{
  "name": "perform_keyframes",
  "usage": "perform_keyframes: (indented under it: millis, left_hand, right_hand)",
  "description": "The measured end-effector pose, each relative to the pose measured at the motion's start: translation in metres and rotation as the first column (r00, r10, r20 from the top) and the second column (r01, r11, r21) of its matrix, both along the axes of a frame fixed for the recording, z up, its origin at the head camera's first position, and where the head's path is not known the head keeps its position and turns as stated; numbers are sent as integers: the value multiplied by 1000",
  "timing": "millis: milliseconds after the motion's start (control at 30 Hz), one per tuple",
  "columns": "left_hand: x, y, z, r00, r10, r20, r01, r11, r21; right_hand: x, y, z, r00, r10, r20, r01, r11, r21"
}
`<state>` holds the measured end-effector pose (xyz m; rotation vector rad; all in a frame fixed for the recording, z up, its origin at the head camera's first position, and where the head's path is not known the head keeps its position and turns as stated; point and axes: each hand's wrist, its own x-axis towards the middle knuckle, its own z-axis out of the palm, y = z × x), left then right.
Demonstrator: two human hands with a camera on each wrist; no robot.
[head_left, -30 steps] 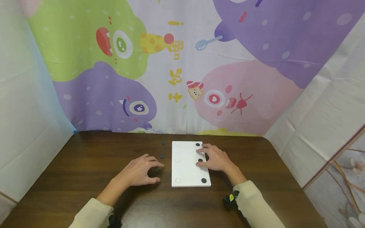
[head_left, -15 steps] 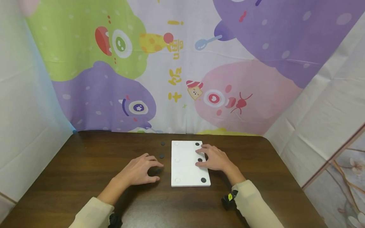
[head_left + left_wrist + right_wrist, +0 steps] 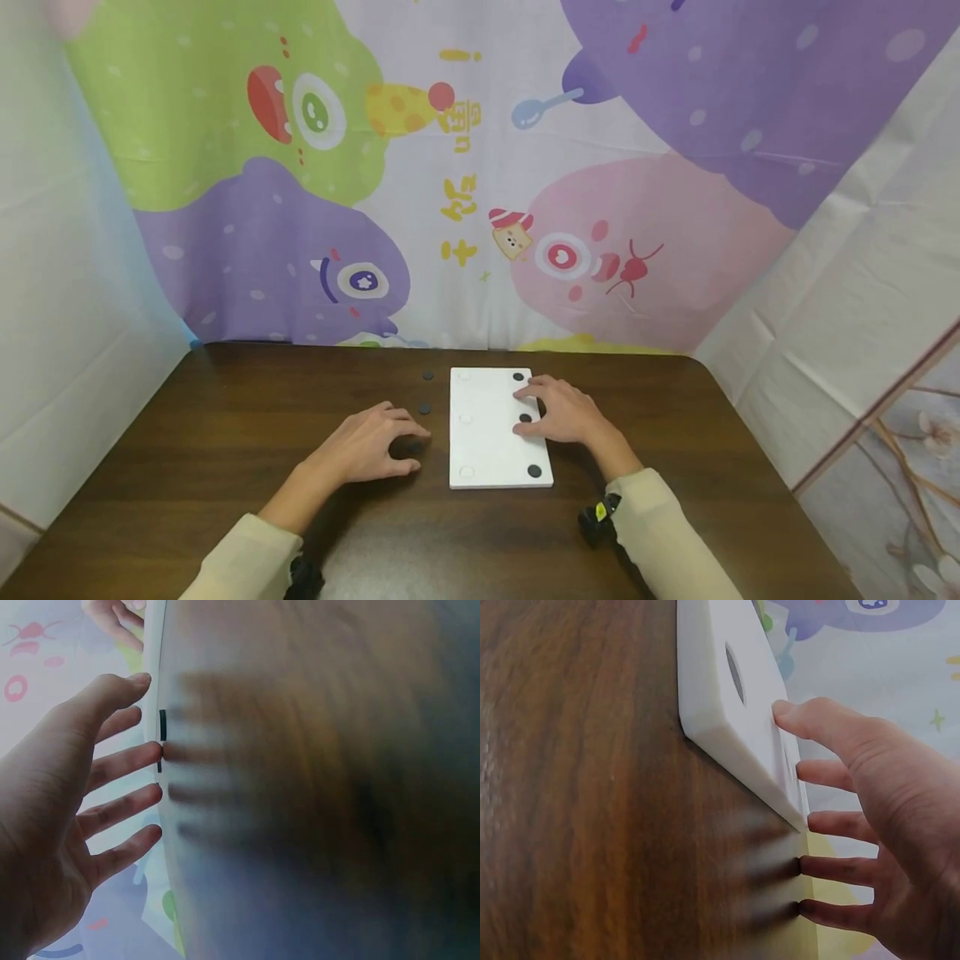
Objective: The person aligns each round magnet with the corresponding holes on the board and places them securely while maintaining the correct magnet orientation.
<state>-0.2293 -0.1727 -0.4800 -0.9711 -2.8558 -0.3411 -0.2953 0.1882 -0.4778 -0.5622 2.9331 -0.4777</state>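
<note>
A white rectangular board [image 3: 491, 450] lies on the table, with black discs in its right column, among them a near one [image 3: 534, 472]. Its left column shows pale round recesses [image 3: 467, 472]. My right hand [image 3: 570, 414] spreads over the board's right edge, thumb by the middle disc [image 3: 525, 418] and fingers near the far disc [image 3: 518, 377]. The left hand [image 3: 363, 446] hovers or rests left of the board, fingers apart and holding nothing visible. Beyond its fingertips lie two loose black discs, one nearer [image 3: 425, 408] and one farther [image 3: 427, 376].
A brown wooden table [image 3: 450, 542] carries everything. At its far edge hangs a cloth printed with cartoon figures [image 3: 480, 317], and pale sheets [image 3: 817, 333] stand at the sides. Black wrist devices [image 3: 596, 521] sit by the cuffs.
Both hands stay almost where they were, while the head view shifts slightly. A dark round spot between the left thumb and fingers has faded from sight.
</note>
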Motion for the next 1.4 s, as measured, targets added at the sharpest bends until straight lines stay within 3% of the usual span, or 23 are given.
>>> perform_keyframes:
  millis: [333,700,800,867,933,1033,1100,1400]
  left_hand:
    - [-4,-1,-4,997,-50,-56,48,998,-40]
    - [-3,2,3,995,-85,-54,81,995,-61]
    - [-6,0,-2,991,-113,-72,110,993,-32]
    - [-15,-5,-15,985,-140,-97,139,990,-17]
    - [-17,-6,-17,983,-148,-106,147,989,-13]
    - [-16,-4,-14,985,-138,-104,137,990,-16]
    - [-6,1,0,990,-112,-82,110,994,-24]
    - [-5,8,7,996,-92,-16,92,995,-32]
  right_hand:
    - [0,0,2,1000,-10,9,10,1000,-8]
    - [0,0,2,1000,-7,11,7,1000,-2]
    - [0,-1,2,1000,-12,15,12,1000,-2]
    - [0,-1,2,1000,-15,17,15,1000,-2]
    - [0,-1,2,1000,-16,12,16,1000,-1]
    - [0,-1,3,1000,-12,9,12,1000,-4]
    - [-1,-2,3,1000,-11,11,11,1000,-4]
    - [-1,0,3,1000,-12,16,12,1000,5]
